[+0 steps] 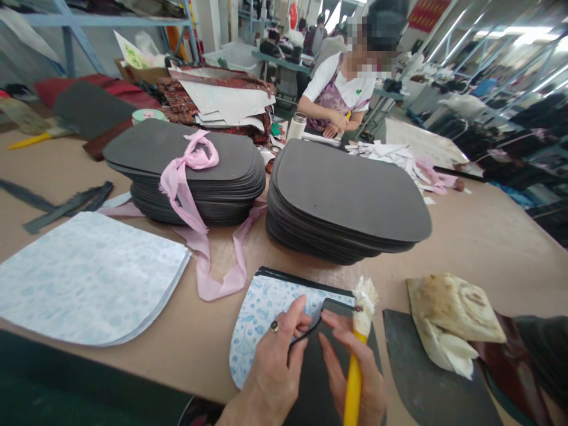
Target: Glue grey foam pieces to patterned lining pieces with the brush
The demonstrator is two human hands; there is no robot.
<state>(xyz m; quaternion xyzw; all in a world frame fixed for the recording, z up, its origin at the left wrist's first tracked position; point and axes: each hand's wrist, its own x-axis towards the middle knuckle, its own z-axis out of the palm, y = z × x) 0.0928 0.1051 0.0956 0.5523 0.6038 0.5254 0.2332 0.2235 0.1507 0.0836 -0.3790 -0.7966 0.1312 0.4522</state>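
Observation:
My left hand [273,370], with a ring on one finger, pinches the near left edge of a dark grey panel [310,378]. The panel lies partly over a blue-and-white patterned sheet [248,331], which has a dark strip along its far edge. A brush [357,367] with a yellow handle and whitish, caked bristles is tucked in my right hand [364,378]. The fingertips of that hand also rest on the dark panel near its far edge. Both hands work close together at the front of the table, and they hide part of the panel.
Two stacks of dark panels, one tied with pink cloth [190,171], one loose [346,195], stand beyond my hands. Patterned sheets [89,278] lie left. A stained, whitish block [457,319] sits right on another dark piece. Across the table a person [337,89] works.

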